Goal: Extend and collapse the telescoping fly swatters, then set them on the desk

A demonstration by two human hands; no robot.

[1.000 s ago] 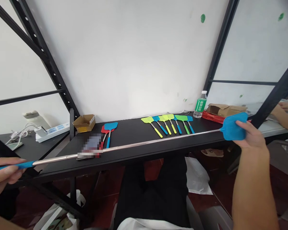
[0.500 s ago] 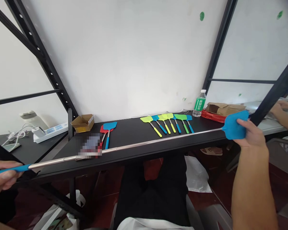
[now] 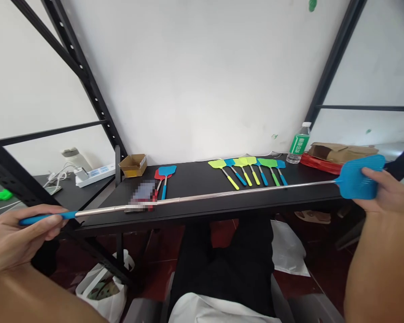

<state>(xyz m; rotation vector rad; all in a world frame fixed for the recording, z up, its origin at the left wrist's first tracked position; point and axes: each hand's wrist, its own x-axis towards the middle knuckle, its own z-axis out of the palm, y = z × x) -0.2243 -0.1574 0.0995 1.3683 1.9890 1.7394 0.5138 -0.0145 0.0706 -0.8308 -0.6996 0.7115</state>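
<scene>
A blue fly swatter (image 3: pixel 355 177) with a long, drawn-out metal rod stretches across the view above the table's front edge. Its blue handle lies in the closed fingers of my left hand (image 3: pixel 30 229). At the other end, my right hand (image 3: pixel 387 188) pinches the flat blue head between thumb and fingers. Behind the rod, several shorter swatters (image 3: pixel 252 161) in yellow, blue and green lie in a row on the black table (image 3: pixel 188 179). To the left, a blue swatter (image 3: pixel 167 170) overlaps a red swatter (image 3: pixel 158 175).
An open cardboard box (image 3: pixel 133 166) stands back left, near a pixelated flat object (image 3: pixel 143 194). At the back right are a water bottle (image 3: pixel 299 142) and brown packaging (image 3: pixel 343 153) on red plastic. A power strip (image 3: pixel 97 175) lies beyond the black rack post (image 3: pixel 87 80).
The view has shifted left, so the scene sits farther right. More of my left hand and forearm shows. Both hands still hold the long swatter at its two ends.
</scene>
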